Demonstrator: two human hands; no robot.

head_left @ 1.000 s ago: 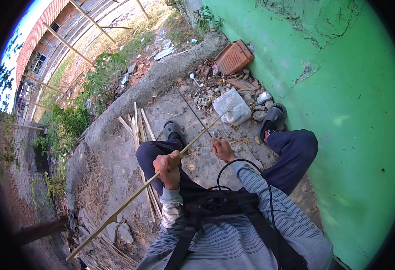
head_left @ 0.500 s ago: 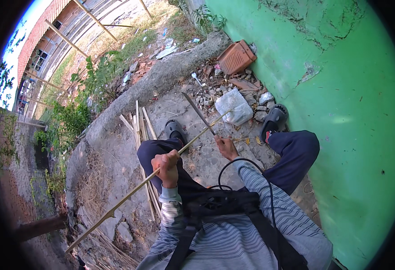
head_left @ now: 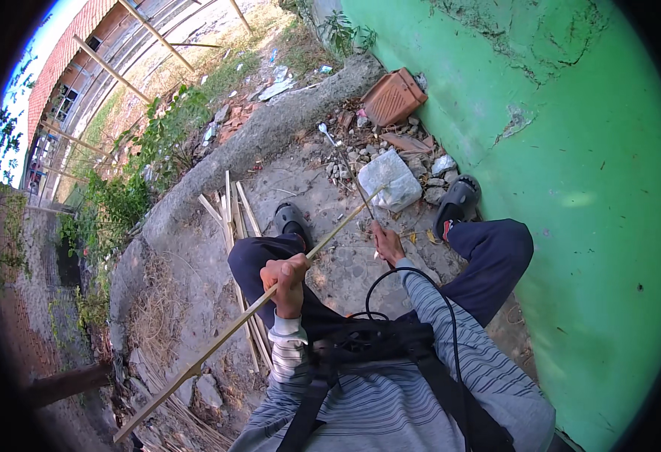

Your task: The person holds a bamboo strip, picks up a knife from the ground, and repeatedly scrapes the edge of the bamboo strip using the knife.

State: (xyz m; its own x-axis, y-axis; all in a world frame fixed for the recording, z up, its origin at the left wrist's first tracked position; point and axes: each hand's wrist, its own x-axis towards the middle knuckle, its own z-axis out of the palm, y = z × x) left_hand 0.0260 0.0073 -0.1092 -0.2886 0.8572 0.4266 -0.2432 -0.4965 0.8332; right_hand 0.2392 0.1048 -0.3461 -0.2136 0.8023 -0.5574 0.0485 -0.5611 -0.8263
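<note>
My left hand (head_left: 285, 286) is closed around a long, thin bamboo strip (head_left: 225, 331). The strip slants from the lower left, above the ground, up to the right, its far tip in line with a whitish block (head_left: 391, 179). In my right hand (head_left: 388, 245) is a long-bladed knife (head_left: 358, 181), its blade pointing away from me and seen nearly edge-on. The blade crosses the strip near its far end; whether they touch I cannot tell. A small node sticks out from the strip's near part.
More bamboo strips (head_left: 232, 218) lie beside my left shoe (head_left: 291, 220). A green wall (head_left: 587, 226) rises at the right. Rubble and a terracotta roof tile (head_left: 394, 98) lie ahead, by a low concrete ridge (head_left: 270, 128). A black cable (head_left: 451, 316) loops by my right forearm.
The knife has turned from a left-leaning slant to a more upright, edge-on angle, and my right hand has shifted slightly right. The strip's near part has swung slightly, with my left hand still gripping it.
</note>
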